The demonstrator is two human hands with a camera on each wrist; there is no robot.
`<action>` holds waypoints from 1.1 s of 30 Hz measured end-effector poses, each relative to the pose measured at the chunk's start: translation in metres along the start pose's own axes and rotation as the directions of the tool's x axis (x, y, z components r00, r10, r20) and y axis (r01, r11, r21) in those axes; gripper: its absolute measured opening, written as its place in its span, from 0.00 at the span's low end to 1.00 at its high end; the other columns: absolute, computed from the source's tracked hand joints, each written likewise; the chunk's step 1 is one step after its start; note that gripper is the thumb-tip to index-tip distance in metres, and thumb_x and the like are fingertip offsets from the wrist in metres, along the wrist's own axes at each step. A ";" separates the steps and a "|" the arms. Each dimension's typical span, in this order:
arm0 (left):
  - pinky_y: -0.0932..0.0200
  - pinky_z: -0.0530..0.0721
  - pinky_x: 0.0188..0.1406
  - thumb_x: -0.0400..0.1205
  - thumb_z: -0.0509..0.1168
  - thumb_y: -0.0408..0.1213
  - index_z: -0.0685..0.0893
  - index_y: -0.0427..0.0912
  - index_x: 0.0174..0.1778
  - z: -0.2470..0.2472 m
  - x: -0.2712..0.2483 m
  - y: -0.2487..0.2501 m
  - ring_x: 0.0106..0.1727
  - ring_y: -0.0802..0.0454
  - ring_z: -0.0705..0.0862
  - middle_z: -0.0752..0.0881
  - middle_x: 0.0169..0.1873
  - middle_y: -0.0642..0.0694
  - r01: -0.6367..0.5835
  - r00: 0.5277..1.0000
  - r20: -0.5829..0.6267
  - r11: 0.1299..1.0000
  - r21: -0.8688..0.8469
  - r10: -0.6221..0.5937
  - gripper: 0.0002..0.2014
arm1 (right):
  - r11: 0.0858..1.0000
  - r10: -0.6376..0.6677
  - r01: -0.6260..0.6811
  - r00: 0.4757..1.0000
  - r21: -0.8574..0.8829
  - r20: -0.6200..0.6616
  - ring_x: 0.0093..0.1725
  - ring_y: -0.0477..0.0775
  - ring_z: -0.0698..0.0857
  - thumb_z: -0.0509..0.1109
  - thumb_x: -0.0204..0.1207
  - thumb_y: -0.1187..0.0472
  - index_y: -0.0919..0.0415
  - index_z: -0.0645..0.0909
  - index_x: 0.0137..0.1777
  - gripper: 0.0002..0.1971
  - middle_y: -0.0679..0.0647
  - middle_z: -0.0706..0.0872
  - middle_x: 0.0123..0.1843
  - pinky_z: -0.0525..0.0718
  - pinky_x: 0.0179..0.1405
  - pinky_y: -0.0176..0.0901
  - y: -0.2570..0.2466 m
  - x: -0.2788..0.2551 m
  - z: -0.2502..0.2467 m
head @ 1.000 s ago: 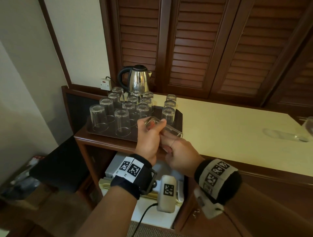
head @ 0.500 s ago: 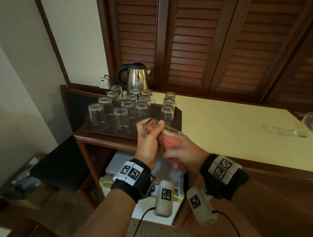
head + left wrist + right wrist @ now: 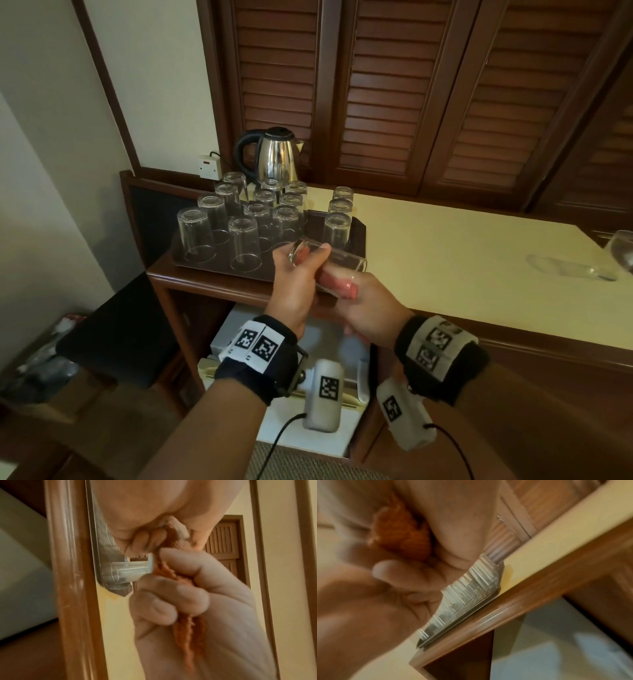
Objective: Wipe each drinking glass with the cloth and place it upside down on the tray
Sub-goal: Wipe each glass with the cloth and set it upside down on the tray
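Dim warm light; both wrist views blurred, head view edges bowed.

Both hands meet in front of the body, wrists banded.

The left hand (image 3: pixel 297 281) curls around a glass (image 3: pixel 337 262) lying sideways; the right hand (image 3: pixel 371 308) grips a pink cloth (image 3: pixel 339 286) pressed against it, both forearms reaching forward.

Clear glossy glass tumblers (image 3: pixel 243 246), fuzzy orange cloth (image 3: pixel 339 286), polished steel kettle (image 3: pixel 275 159), dark varnished wood shutters (image 3: pixel 394 85)
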State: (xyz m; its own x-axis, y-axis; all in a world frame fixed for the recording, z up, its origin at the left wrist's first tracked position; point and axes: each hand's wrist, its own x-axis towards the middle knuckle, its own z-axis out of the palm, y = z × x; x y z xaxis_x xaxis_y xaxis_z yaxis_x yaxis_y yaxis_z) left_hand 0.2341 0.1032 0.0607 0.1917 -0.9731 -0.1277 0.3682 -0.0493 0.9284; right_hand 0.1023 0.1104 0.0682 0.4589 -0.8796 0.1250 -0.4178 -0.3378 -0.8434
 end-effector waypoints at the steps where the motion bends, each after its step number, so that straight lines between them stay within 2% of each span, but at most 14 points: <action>1: 0.30 0.87 0.65 0.81 0.77 0.50 0.71 0.56 0.61 -0.001 0.002 0.002 0.61 0.36 0.90 0.87 0.62 0.38 0.030 0.999 -0.024 1.000 -0.003 -0.030 0.21 | 0.965 -0.099 0.097 0.995 -0.242 0.005 0.60 0.53 0.89 0.63 0.78 0.76 0.39 0.73 0.81 0.37 0.46 0.80 0.77 0.88 0.60 0.57 0.001 -0.001 0.003; 2: 0.30 0.87 0.65 0.78 0.78 0.52 0.71 0.56 0.60 -0.002 0.003 0.004 0.61 0.36 0.90 0.88 0.62 0.36 0.044 0.998 -0.050 0.999 -0.011 -0.045 0.23 | 0.874 -0.195 0.194 0.980 -0.445 0.045 0.70 0.53 0.84 0.63 0.78 0.75 0.39 0.71 0.82 0.37 0.41 0.70 0.84 0.84 0.70 0.55 0.003 -0.003 0.006; 4: 0.38 0.88 0.60 0.82 0.77 0.46 0.72 0.54 0.60 -0.002 0.002 0.003 0.58 0.40 0.90 0.87 0.60 0.38 0.025 0.997 -0.069 0.999 -0.037 -0.028 0.20 | 0.856 -0.230 0.251 0.968 -0.452 0.101 0.66 0.51 0.85 0.63 0.78 0.74 0.38 0.70 0.81 0.37 0.42 0.71 0.84 0.86 0.65 0.52 0.003 -0.004 0.007; 7: 0.45 0.86 0.50 0.85 0.74 0.38 0.73 0.50 0.61 -0.001 -0.002 -0.004 0.50 0.44 0.86 0.83 0.52 0.41 -0.027 0.999 -0.027 0.993 -0.113 0.024 0.16 | 0.987 0.037 -0.053 0.994 0.154 0.107 0.27 0.53 0.84 0.65 0.77 0.77 0.34 0.75 0.77 0.38 0.65 0.86 0.45 0.81 0.28 0.52 -0.003 -0.003 0.003; 9: 0.49 0.86 0.42 0.86 0.74 0.41 0.72 0.48 0.66 -0.001 0.000 0.000 0.45 0.47 0.86 0.83 0.48 0.44 -0.034 0.999 -0.016 0.997 -0.066 0.033 0.18 | 0.931 0.091 -0.119 0.991 0.344 0.096 0.22 0.54 0.79 0.65 0.76 0.78 0.34 0.78 0.74 0.38 0.68 0.81 0.36 0.78 0.25 0.50 0.000 -0.001 0.000; 12: 0.58 0.80 0.26 0.84 0.74 0.53 0.73 0.40 0.75 -0.001 0.006 0.007 0.34 0.51 0.82 0.84 0.45 0.44 0.035 0.999 -0.033 0.998 0.052 -0.033 0.30 | 0.983 -0.123 0.123 0.992 -0.136 0.011 0.57 0.50 0.89 0.67 0.79 0.75 0.38 0.77 0.77 0.35 0.53 0.87 0.68 0.87 0.60 0.45 0.000 -0.001 0.000; 15: 0.46 0.91 0.46 0.86 0.73 0.43 0.73 0.49 0.64 0.003 0.006 0.008 0.45 0.43 0.90 0.88 0.53 0.38 0.038 0.999 -0.035 0.999 -0.003 -0.038 0.17 | 0.884 -0.232 0.230 0.972 -0.407 0.045 0.70 0.47 0.81 0.67 0.77 0.74 0.49 0.75 0.80 0.33 0.46 0.77 0.79 0.74 0.66 0.29 -0.005 0.000 0.003; 17: 0.44 0.91 0.48 0.87 0.72 0.38 0.72 0.49 0.59 0.006 0.001 0.006 0.43 0.43 0.90 0.86 0.47 0.39 0.024 1.000 -0.010 0.997 -0.070 -0.025 0.14 | 0.990 -0.140 0.141 0.990 -0.030 0.037 0.50 0.53 0.89 0.68 0.74 0.75 0.46 0.77 0.78 0.34 0.60 0.88 0.62 0.85 0.50 0.45 -0.005 0.001 0.000; 20: 0.31 0.89 0.62 0.86 0.73 0.39 0.72 0.49 0.61 0.007 -0.001 0.005 0.54 0.39 0.89 0.84 0.54 0.39 -0.044 0.999 0.008 0.998 -0.038 0.044 0.16 | 0.920 0.063 -0.083 0.996 0.384 0.066 0.22 0.55 0.78 0.67 0.74 0.77 0.28 0.81 0.68 0.38 0.69 0.81 0.37 0.75 0.26 0.51 -0.007 0.000 -0.005; 23: 0.28 0.85 0.69 0.86 0.74 0.48 0.70 0.55 0.60 0.008 0.001 0.010 0.63 0.37 0.89 0.86 0.62 0.38 -0.013 1.000 -0.006 1.000 0.027 0.014 0.17 | 0.996 -0.043 0.045 0.999 0.079 -0.029 0.42 0.50 0.90 0.64 0.75 0.79 0.32 0.73 0.77 0.42 0.54 0.89 0.57 0.89 0.42 0.54 -0.004 -0.001 -0.005; 25: 0.30 0.85 0.70 0.86 0.73 0.47 0.70 0.57 0.60 0.009 -0.001 0.012 0.63 0.38 0.89 0.86 0.63 0.38 0.000 0.999 -0.039 1.000 0.002 0.001 0.16 | 0.915 -0.204 0.193 0.979 -0.355 0.005 0.69 0.46 0.83 0.64 0.75 0.78 0.40 0.70 0.83 0.41 0.41 0.76 0.79 0.80 0.70 0.38 -0.002 0.000 -0.002; 26: 0.30 0.85 0.70 0.87 0.73 0.43 0.71 0.56 0.61 0.010 -0.002 0.012 0.62 0.38 0.89 0.85 0.62 0.38 -0.001 0.999 -0.045 1.000 -0.025 0.000 0.16 | 0.860 -0.242 0.232 0.969 -0.455 0.037 0.71 0.47 0.81 0.64 0.76 0.76 0.41 0.69 0.83 0.40 0.38 0.74 0.81 0.77 0.69 0.34 -0.004 0.000 0.000; 30: 0.31 0.85 0.68 0.87 0.72 0.36 0.72 0.49 0.62 0.014 -0.007 0.006 0.53 0.42 0.87 0.83 0.52 0.42 -0.072 0.997 -0.019 0.994 -0.084 0.071 0.15 | 0.993 0.010 -0.016 0.998 0.115 0.055 0.28 0.50 0.85 0.65 0.77 0.78 0.45 0.78 0.74 0.32 0.46 0.90 0.39 0.83 0.24 0.38 -0.010 -0.001 -0.006; 33: 0.29 0.86 0.69 0.83 0.76 0.45 0.72 0.50 0.63 0.015 -0.009 0.010 0.60 0.38 0.89 0.85 0.57 0.40 -0.092 0.996 -0.003 0.995 -0.032 0.092 0.20 | 0.938 0.123 -0.122 0.992 0.323 0.020 0.22 0.55 0.82 0.64 0.78 0.79 0.45 0.76 0.79 0.36 0.55 0.87 0.36 0.82 0.20 0.44 -0.010 0.000 -0.010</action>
State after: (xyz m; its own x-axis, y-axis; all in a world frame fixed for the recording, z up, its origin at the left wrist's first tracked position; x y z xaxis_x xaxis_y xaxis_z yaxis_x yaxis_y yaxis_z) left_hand 0.2222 0.1076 0.0767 0.2273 -0.9729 -0.0427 0.3775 0.0476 0.9248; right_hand 0.0987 0.1107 0.0815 0.4198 -0.9076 0.0102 -0.1947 -0.1011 -0.9756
